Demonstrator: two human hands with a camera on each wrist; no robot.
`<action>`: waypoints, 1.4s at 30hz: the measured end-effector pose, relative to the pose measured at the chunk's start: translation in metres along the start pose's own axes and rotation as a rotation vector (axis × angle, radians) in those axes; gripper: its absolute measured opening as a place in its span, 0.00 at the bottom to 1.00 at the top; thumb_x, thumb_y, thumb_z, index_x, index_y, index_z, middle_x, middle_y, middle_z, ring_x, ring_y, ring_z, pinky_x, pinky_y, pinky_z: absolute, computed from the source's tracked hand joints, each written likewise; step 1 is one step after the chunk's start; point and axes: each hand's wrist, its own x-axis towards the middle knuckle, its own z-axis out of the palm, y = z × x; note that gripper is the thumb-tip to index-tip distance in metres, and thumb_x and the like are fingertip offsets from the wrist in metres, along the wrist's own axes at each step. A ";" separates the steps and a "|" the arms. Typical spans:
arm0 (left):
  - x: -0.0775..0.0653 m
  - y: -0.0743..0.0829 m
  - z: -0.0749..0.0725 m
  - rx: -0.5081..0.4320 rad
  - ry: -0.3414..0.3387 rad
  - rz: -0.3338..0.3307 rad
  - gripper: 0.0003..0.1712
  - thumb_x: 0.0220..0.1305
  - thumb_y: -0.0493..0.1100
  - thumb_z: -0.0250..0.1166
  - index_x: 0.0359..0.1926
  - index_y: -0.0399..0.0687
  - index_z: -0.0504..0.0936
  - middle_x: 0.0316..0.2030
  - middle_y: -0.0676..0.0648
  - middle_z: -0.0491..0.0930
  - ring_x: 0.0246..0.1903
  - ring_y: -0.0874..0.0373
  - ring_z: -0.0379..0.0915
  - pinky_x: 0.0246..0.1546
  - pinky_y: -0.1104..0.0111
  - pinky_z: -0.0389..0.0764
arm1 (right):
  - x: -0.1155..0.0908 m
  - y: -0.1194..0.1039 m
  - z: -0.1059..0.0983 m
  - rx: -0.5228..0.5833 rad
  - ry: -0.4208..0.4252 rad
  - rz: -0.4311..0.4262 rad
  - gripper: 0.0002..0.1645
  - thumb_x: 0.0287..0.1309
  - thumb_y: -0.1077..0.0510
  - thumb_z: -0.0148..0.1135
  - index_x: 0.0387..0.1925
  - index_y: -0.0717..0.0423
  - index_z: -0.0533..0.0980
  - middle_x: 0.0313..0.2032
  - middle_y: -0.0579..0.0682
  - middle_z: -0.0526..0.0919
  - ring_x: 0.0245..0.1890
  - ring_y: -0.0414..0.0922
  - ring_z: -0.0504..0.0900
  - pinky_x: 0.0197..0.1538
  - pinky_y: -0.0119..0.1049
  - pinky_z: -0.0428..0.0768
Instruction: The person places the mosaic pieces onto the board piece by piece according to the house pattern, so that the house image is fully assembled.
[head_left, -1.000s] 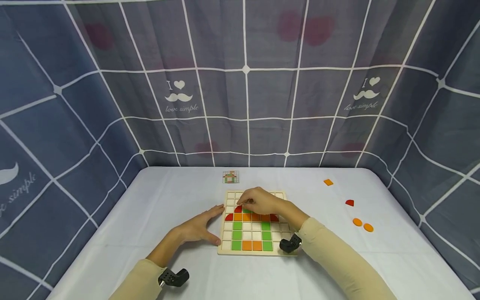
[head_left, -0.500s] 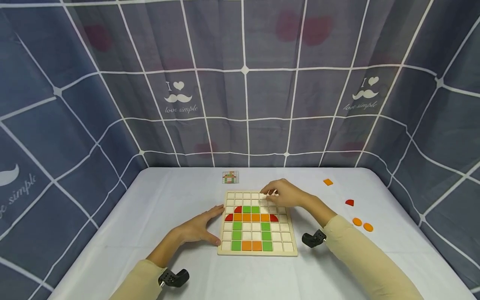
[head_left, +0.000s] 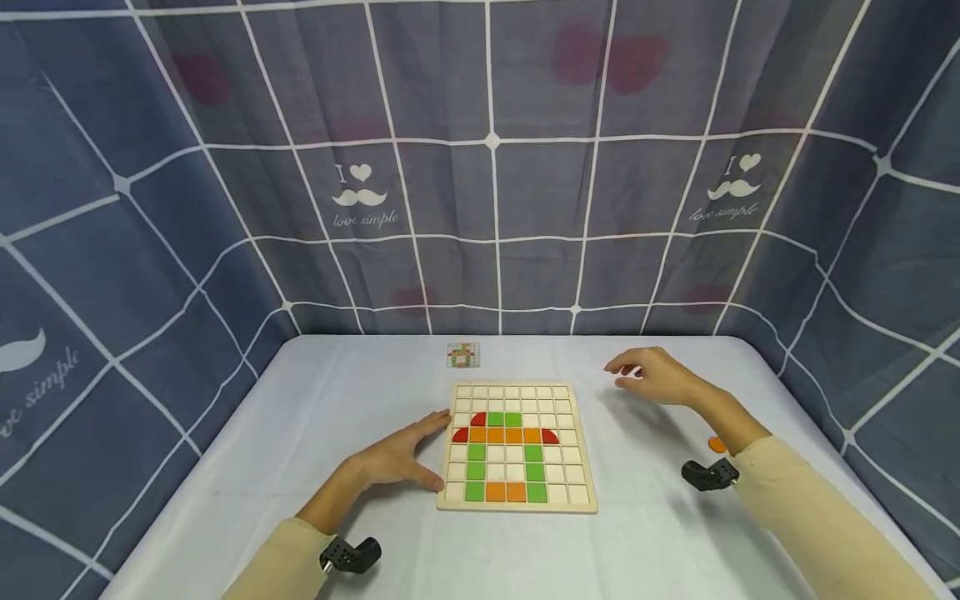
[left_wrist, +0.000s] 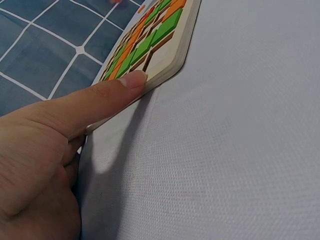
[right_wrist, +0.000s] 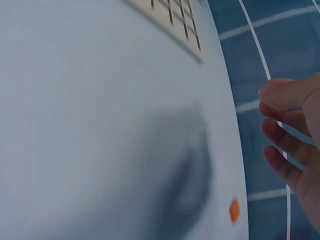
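A wooden grid board [head_left: 517, 508] lies on the table with flat coloured pieces in its squares: green squares [head_left: 476, 471], orange squares [head_left: 495, 435] and red quarter-rounds [head_left: 550, 436]. My left hand [head_left: 397, 454] rests at the board's left side, fingers and thumb spread; the left wrist view has the thumb [left_wrist: 132, 80] touching the board's rim. To the board's right, above the table, my right hand [head_left: 660, 377] hangs in the air with loosely bent fingers. Nothing shows between those fingers [right_wrist: 280, 95] in the right wrist view.
A small pattern card [head_left: 462, 355] lies behind the board. An orange disc [head_left: 717, 445] shows beside my right forearm, which hides other loose pieces. An orange piece [right_wrist: 234, 210] lies near the table edge in the right wrist view. Checked curtains [head_left: 540, 192] surround the table.
My right hand has left the board and moved right, over the table. Two green squares at the top of the pattern are now uncovered. My left hand has stayed put.
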 end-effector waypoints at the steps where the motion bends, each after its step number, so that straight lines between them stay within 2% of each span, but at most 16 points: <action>1: 0.000 0.000 0.000 0.002 0.000 0.000 0.67 0.42 0.49 0.87 0.81 0.50 0.60 0.81 0.50 0.51 0.80 0.44 0.38 0.75 0.41 0.44 | -0.008 0.006 -0.005 -0.011 0.003 0.022 0.14 0.62 0.68 0.68 0.50 0.64 0.85 0.46 0.57 0.88 0.45 0.52 0.84 0.49 0.53 0.84; 7: 0.000 0.002 -0.001 0.006 -0.001 0.000 0.67 0.42 0.49 0.87 0.81 0.49 0.59 0.81 0.50 0.50 0.80 0.45 0.38 0.75 0.42 0.44 | -0.054 0.045 -0.033 -0.039 -0.002 0.159 0.15 0.64 0.69 0.66 0.51 0.65 0.84 0.52 0.62 0.85 0.51 0.62 0.81 0.52 0.60 0.82; 10: 0.000 0.002 -0.001 0.006 -0.003 -0.002 0.67 0.42 0.49 0.87 0.81 0.50 0.59 0.81 0.50 0.50 0.80 0.45 0.38 0.75 0.42 0.44 | -0.075 0.063 -0.041 -0.036 -0.027 0.198 0.16 0.63 0.70 0.64 0.51 0.63 0.84 0.53 0.64 0.83 0.52 0.66 0.79 0.53 0.65 0.79; 13: 0.000 0.002 -0.001 0.009 -0.001 -0.004 0.67 0.42 0.49 0.87 0.81 0.50 0.60 0.81 0.50 0.50 0.80 0.45 0.39 0.75 0.42 0.44 | -0.093 0.079 -0.044 -0.003 -0.059 0.202 0.19 0.60 0.73 0.61 0.51 0.62 0.84 0.53 0.65 0.83 0.53 0.69 0.78 0.54 0.69 0.76; 15: 0.000 0.002 -0.001 0.012 0.002 -0.004 0.66 0.42 0.48 0.87 0.81 0.50 0.60 0.81 0.50 0.50 0.80 0.45 0.39 0.75 0.42 0.44 | -0.102 0.088 -0.043 0.012 -0.089 0.222 0.22 0.57 0.75 0.60 0.51 0.60 0.85 0.53 0.64 0.82 0.53 0.67 0.77 0.54 0.63 0.78; 18: 0.000 0.002 -0.001 0.013 0.005 -0.004 0.66 0.42 0.49 0.87 0.81 0.50 0.60 0.81 0.50 0.51 0.79 0.45 0.39 0.75 0.41 0.44 | -0.112 0.094 -0.041 0.072 -0.125 0.258 0.26 0.54 0.76 0.57 0.52 0.60 0.84 0.54 0.64 0.81 0.54 0.66 0.75 0.56 0.61 0.77; 20: 0.000 0.002 -0.001 0.013 0.006 -0.005 0.66 0.42 0.49 0.87 0.81 0.51 0.60 0.81 0.50 0.51 0.79 0.45 0.39 0.75 0.41 0.44 | -0.114 0.094 -0.039 0.095 -0.134 0.289 0.26 0.54 0.76 0.58 0.53 0.59 0.84 0.56 0.64 0.80 0.55 0.65 0.75 0.58 0.61 0.76; 22: 0.000 0.001 0.000 0.013 0.008 -0.009 0.67 0.41 0.49 0.87 0.81 0.51 0.60 0.81 0.50 0.51 0.79 0.45 0.39 0.75 0.40 0.44 | -0.114 0.093 -0.037 0.108 -0.123 0.306 0.24 0.55 0.75 0.60 0.54 0.61 0.84 0.57 0.66 0.79 0.56 0.66 0.75 0.59 0.67 0.73; 25: 0.000 0.001 0.000 0.014 0.009 -0.011 0.67 0.41 0.50 0.87 0.81 0.51 0.61 0.81 0.50 0.51 0.79 0.45 0.39 0.75 0.40 0.44 | -0.113 0.093 -0.032 0.063 -0.094 0.313 0.21 0.57 0.72 0.66 0.53 0.62 0.84 0.54 0.66 0.80 0.53 0.64 0.77 0.58 0.66 0.75; 31: 0.001 0.002 0.001 0.018 0.003 -0.009 0.67 0.42 0.50 0.87 0.81 0.50 0.61 0.81 0.50 0.51 0.79 0.45 0.40 0.75 0.41 0.46 | -0.106 0.097 -0.022 -0.049 -0.019 0.311 0.13 0.59 0.67 0.71 0.47 0.59 0.87 0.44 0.54 0.86 0.42 0.51 0.80 0.48 0.52 0.81; 36: 0.001 0.003 0.001 0.017 0.003 -0.013 0.67 0.42 0.50 0.87 0.81 0.51 0.60 0.81 0.50 0.51 0.79 0.45 0.40 0.75 0.41 0.46 | -0.102 0.097 -0.016 -0.094 0.033 0.295 0.09 0.59 0.65 0.73 0.42 0.59 0.88 0.38 0.49 0.87 0.37 0.46 0.79 0.42 0.40 0.81; 42: 0.001 0.002 0.001 0.013 0.002 -0.015 0.67 0.41 0.50 0.87 0.81 0.51 0.60 0.81 0.51 0.51 0.80 0.46 0.39 0.75 0.42 0.45 | -0.099 0.092 -0.011 -0.125 0.082 0.262 0.08 0.58 0.65 0.74 0.40 0.59 0.90 0.37 0.48 0.88 0.37 0.44 0.81 0.40 0.37 0.81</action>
